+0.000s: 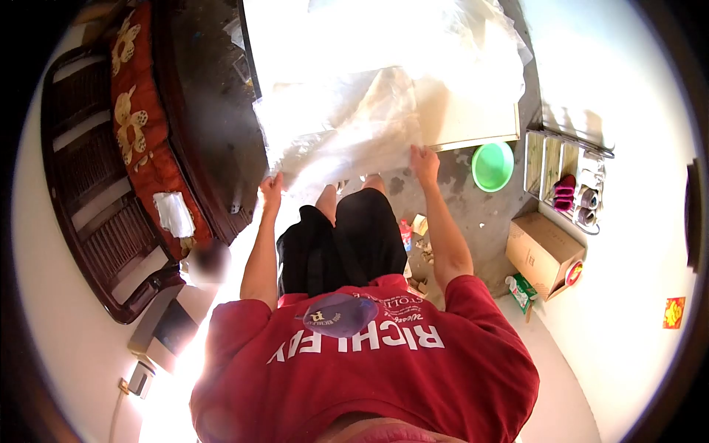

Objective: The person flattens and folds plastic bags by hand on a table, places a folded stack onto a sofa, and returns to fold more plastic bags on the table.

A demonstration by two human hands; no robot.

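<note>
A clear plastic sheet (347,122) hangs stretched between my two hands over the near edge of a pale table (473,118). My left hand (271,190) pinches its near left corner. At the near right corner, my right hand (424,162) grips the sheet's edge, close to the table's front edge. Both arms reach forward, apart from each other. Bright glare washes out much of the sheet and the far part of the tabletop. More crumpled clear plastic (509,44) lies along the table's far right side.
A green basin (492,166) stands on the floor by the table's right corner. To the right are a shoe rack (543,166) with shoes and a cardboard box (543,251). A dark wooden bench (92,159) with a red floral cover (140,111) lines the left side.
</note>
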